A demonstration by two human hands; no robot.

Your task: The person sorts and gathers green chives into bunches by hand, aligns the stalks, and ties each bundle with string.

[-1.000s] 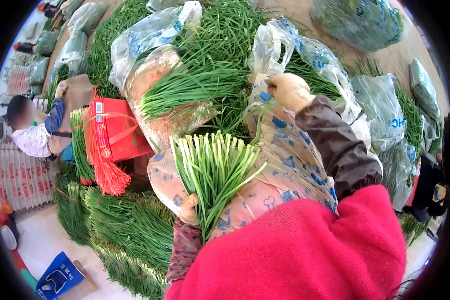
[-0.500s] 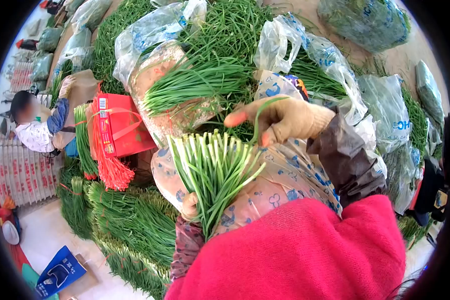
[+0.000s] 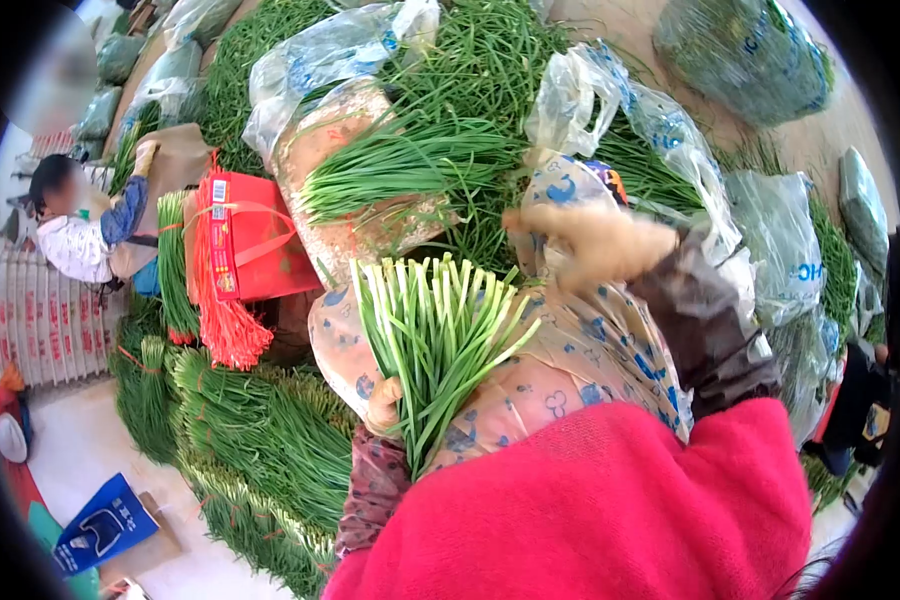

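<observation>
My left hand (image 3: pixel 384 404), in a pale glove, is closed round a bunch of green stalks (image 3: pixel 438 335), whose pale cut ends point up and away from me. My right hand (image 3: pixel 595 240), also gloved, is smeared by motion above the patterned apron (image 3: pixel 570 350) on my lap, to the right of the bunch. Its fingers point left and cannot be made out clearly. Beyond the bunch, loose green stalks (image 3: pixel 410 170) lie on a speckled board (image 3: pixel 335 135).
A red box (image 3: pixel 260 240) with red ties (image 3: pixel 232 325) hanging from it stands at the left. Tied bundles (image 3: pixel 260 440) are piled below it. Plastic bags (image 3: pixel 775 235) lie at the right. A person (image 3: pixel 75 230) sits at the far left.
My right hand came back from the apron's far edge towards the bunch, then moved slightly right. A thin leaf seen at its fingers earlier no longer shows. My left hand kept its hold.
</observation>
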